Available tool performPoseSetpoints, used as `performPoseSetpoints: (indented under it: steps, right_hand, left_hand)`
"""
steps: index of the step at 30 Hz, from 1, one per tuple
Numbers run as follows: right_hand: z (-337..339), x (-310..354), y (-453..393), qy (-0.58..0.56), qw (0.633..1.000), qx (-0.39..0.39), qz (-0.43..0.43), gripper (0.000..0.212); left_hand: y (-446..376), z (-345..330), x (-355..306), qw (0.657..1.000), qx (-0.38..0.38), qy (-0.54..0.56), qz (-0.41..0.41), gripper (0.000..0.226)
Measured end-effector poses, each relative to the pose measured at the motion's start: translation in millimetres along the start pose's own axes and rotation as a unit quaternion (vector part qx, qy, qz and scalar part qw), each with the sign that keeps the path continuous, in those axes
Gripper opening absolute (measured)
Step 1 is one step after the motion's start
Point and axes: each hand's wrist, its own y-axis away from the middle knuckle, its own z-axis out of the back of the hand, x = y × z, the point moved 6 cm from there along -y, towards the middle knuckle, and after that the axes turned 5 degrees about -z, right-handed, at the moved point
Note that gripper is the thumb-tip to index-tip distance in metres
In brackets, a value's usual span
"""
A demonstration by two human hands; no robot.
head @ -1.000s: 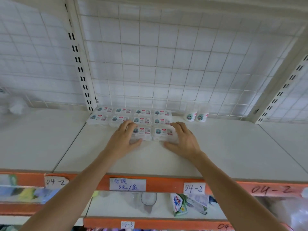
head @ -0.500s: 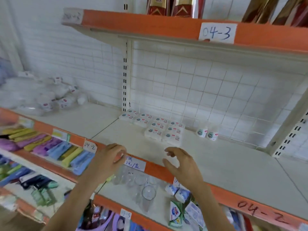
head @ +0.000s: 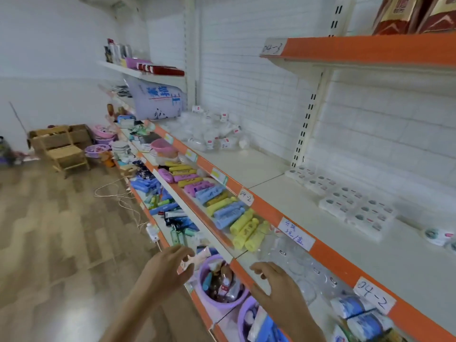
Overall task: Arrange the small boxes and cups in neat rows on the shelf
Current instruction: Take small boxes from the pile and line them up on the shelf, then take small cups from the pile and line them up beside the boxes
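Observation:
Small white boxes (head: pixel 343 198) lie in rows on the white shelf (head: pixel 296 193) at the right, against the tiled back wall. Two small cups (head: pixel 438 236) stand to their right, near the frame's edge. A heap of clear-wrapped cups (head: pixel 212 134) lies further left along the same shelf. My left hand (head: pixel 170 270) and my right hand (head: pixel 274 285) hover low in front of the shelving, well away from the boxes. Their fingers are loosely curled and hold nothing.
An orange-edged upper shelf (head: pixel 370 50) overhangs at top right. Lower shelves carry coloured bottles (head: pixel 222 208), glass cups (head: pixel 296 265) and purple tubs (head: pixel 219 285). Wooden floor stretches to the left, with a small wooden chair (head: pixel 64 151) and a cable (head: pixel 118 196).
Both hands have come off the boxes and dropped back below the shelf edge. The view has swung left, so the boxes now sit far right and the aisle shows.

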Motion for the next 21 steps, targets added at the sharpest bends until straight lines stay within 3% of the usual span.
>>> performPoseSetpoints:
  steps: [3,8,10,14,16,21]
  right_hand:
    - [-30,26,-23,-0.011,0.999,0.046,0.025,0.034]
    - [-76,63,-74,-0.005,0.996,0.079,0.046,0.051]
    - [-93,77,-100,-0.012,0.995,0.093,0.043,0.05]
    - [-116,103,-158,-0.022,0.994,0.098,0.032,0.029]
    - [-119,114,-183,-0.02,0.995,0.09,0.03,0.026]
    - [-119,123,-239,-0.055,0.997,0.061,-0.004,0.021]
  left_hand:
    - [7,20,27,0.998,-0.02,-0.047,0.037,0.021]
    - [12,32,90,0.997,-0.027,-0.031,0.072,0.052]
    - [2,41,116,0.996,-0.038,-0.027,0.077,0.051]
    - [-35,58,165,0.996,-0.025,-0.025,0.078,0.043]
    - [-58,66,184,0.997,-0.007,-0.031,0.064,0.026]
    - [-130,85,226,0.999,0.001,-0.044,0.005,0.024]
